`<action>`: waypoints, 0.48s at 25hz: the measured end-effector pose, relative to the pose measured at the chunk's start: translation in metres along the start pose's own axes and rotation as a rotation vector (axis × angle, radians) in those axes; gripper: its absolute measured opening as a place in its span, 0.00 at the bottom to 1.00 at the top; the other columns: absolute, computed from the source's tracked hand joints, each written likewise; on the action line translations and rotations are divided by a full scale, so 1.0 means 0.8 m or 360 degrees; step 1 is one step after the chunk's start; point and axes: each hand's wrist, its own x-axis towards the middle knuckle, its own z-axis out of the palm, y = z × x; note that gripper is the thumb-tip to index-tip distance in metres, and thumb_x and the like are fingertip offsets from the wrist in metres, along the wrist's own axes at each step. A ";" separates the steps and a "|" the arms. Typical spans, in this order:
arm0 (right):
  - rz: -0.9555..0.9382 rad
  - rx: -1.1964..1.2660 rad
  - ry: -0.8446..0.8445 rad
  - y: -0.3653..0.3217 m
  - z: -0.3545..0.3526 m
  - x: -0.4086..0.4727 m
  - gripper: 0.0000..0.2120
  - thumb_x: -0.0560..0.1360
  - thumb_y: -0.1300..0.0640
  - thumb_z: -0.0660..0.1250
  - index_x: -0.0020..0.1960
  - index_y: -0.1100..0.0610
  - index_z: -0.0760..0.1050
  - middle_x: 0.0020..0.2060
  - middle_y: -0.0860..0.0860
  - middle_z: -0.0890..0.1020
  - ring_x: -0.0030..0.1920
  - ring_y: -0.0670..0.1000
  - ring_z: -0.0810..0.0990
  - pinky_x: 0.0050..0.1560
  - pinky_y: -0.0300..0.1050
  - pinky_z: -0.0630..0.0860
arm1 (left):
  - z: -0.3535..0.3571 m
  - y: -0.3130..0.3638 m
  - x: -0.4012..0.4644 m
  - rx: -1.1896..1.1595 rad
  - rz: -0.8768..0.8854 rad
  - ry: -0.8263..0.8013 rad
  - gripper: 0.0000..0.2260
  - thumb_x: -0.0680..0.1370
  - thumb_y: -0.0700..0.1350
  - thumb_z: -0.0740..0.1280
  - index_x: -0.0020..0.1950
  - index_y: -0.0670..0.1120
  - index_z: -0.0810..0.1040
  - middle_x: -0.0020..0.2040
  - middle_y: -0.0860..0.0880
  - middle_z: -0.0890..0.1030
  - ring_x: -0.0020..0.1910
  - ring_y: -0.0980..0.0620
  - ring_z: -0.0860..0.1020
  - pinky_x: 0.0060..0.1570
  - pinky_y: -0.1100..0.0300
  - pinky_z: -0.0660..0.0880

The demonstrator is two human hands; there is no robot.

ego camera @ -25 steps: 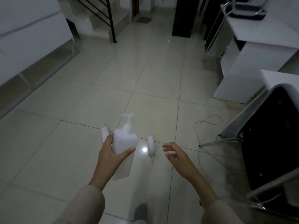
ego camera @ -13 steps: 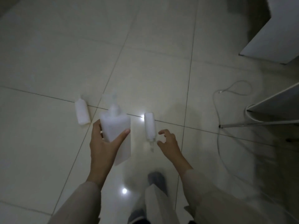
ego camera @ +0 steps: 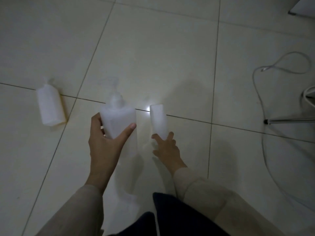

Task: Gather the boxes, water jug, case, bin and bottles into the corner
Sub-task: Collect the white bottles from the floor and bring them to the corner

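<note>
My left hand grips a white pump bottle and holds it upright above the tiled floor. A second small white bottle lies on the floor just right of it. My right hand reaches down to that bottle's near end, fingers spread and touching it, not closed around it. A third white bottle lies on its side on the floor to the left, apart from both hands.
A white cable loops across the floor at the right. A metal chair leg with its foot sits at the right edge. A white furniture corner shows at the top right. My dark trouser leg fills the bottom.
The view has tilted down and closer to the floor. My right hand has dropped onto the lying bottle's near end. My left hand keeps its hold on the pump bottle.
</note>
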 end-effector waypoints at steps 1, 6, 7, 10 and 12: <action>-0.0004 -0.0034 0.0080 0.003 0.002 -0.001 0.20 0.74 0.54 0.65 0.63 0.46 0.64 0.65 0.60 0.58 0.57 0.62 0.68 0.53 0.54 0.74 | 0.000 0.000 -0.001 -0.0006 -0.0018 -0.0009 0.31 0.60 0.63 0.73 0.58 0.59 0.66 0.53 0.64 0.72 0.53 0.58 0.75 0.44 0.61 0.76; 0.0050 0.0072 0.0409 0.011 -0.040 -0.052 0.11 0.79 0.54 0.58 0.61 0.47 0.64 0.58 0.59 0.62 0.50 0.58 0.69 0.39 0.45 0.72 | -0.019 0.038 -0.026 0.0015 -0.0046 -0.0081 0.31 0.61 0.61 0.76 0.59 0.57 0.66 0.56 0.56 0.73 0.54 0.51 0.76 0.42 0.63 0.75; 0.0020 0.0143 0.0450 0.009 -0.060 -0.069 0.11 0.79 0.54 0.57 0.61 0.47 0.64 0.58 0.59 0.61 0.50 0.59 0.69 0.40 0.45 0.72 | -0.025 0.053 -0.034 0.0027 -0.0046 -0.0099 0.32 0.61 0.60 0.76 0.59 0.56 0.66 0.57 0.55 0.72 0.54 0.50 0.75 0.42 0.64 0.74; -0.0116 0.0460 0.0468 -0.001 -0.151 -0.142 0.15 0.78 0.53 0.59 0.63 0.44 0.61 0.59 0.56 0.60 0.52 0.57 0.69 0.45 0.48 0.74 | -0.046 0.124 -0.066 0.0022 -0.0030 -0.0157 0.31 0.61 0.59 0.73 0.60 0.55 0.66 0.57 0.54 0.72 0.53 0.50 0.75 0.41 0.64 0.73; -0.0159 0.0620 0.0488 -0.008 -0.227 -0.208 0.28 0.73 0.54 0.64 0.65 0.37 0.54 0.58 0.53 0.61 0.53 0.55 0.70 0.48 0.50 0.75 | -0.061 0.189 -0.091 -0.0006 0.0001 -0.0193 0.30 0.61 0.59 0.75 0.59 0.57 0.66 0.55 0.55 0.73 0.52 0.52 0.75 0.42 0.63 0.74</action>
